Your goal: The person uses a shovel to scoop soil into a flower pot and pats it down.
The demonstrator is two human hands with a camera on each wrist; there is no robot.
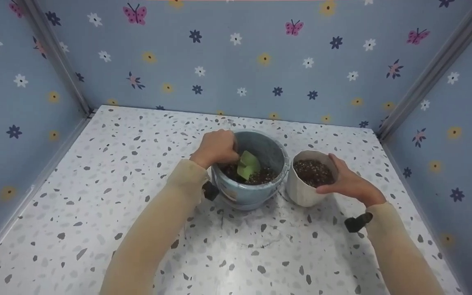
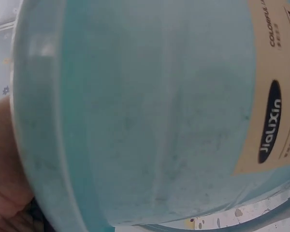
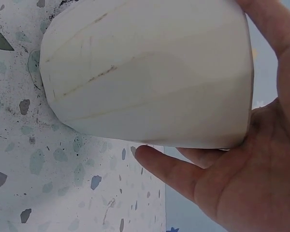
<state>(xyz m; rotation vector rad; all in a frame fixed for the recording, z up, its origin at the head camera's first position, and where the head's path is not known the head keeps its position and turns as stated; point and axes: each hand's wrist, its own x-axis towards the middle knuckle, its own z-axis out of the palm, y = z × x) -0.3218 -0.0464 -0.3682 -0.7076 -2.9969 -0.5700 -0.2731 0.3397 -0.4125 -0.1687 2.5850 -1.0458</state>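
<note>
My left hand (image 1: 218, 146) reaches over the rim of a light blue bucket (image 1: 247, 196), its fingers curled beside a green scoop-like blade (image 1: 249, 164). The blade sits against dark soil (image 1: 262, 175) inside the bucket; the part toward my fist is hidden. In the left wrist view the bucket's side (image 2: 154, 111) fills most of the picture. My right hand (image 1: 352, 182) holds a white pot (image 1: 305, 196) from its right side, thumb at the near side and fingers at the far rim. Soil (image 1: 314, 172) fills much of this pot. Its outer wall (image 3: 150, 77) shows brownish streaks.
Bucket and pot stand side by side on a white speckled tabletop (image 1: 236, 246). Soil crumbs (image 3: 21, 96) lie near the pot's base. Blue panels (image 1: 236, 53) with flowers and butterflies enclose the back and both sides. A label (image 2: 275, 96) is on the bucket.
</note>
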